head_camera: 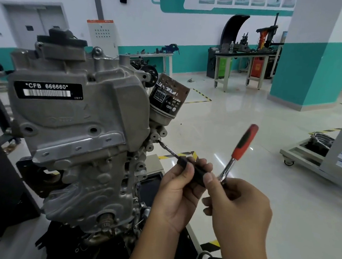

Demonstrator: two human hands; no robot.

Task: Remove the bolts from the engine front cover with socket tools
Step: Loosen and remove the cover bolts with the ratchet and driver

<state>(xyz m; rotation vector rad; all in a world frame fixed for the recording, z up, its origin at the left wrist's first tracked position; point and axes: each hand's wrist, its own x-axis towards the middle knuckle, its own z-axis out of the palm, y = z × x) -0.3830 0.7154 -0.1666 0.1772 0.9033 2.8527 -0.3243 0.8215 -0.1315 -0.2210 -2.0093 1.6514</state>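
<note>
My left hand [176, 188] pinches a black socket piece [198, 175] between thumb and curled fingers, just in front of the engine. From this piece a thin metal extension [169, 150] goes up and to the left, and its tip sits at a small boss [155, 137] on the right side of the engine, under the oil filter [167, 98]. I cannot tell if the tip is on a bolt, because the end is too small and dark. My right hand [240, 204] is just beside the left one; its fingers curl around the chrome shaft of the ratchet [239, 153], and the thumb presses near the ratchet head. The red and black handle points up and to the right and looks blurred. The front cover [75, 109] is the grey cast part that faces me, with a black label reading *CFB 666660* [47, 91] on the upper part and a lighter metal bracket [79, 144] across the middle. The engine stands on a dark stand [151, 189]. Behind it is a shiny pale floor [248, 125], a workbench [245, 59] by the wall, and a teal and white column [314, 59] at the right.
</note>
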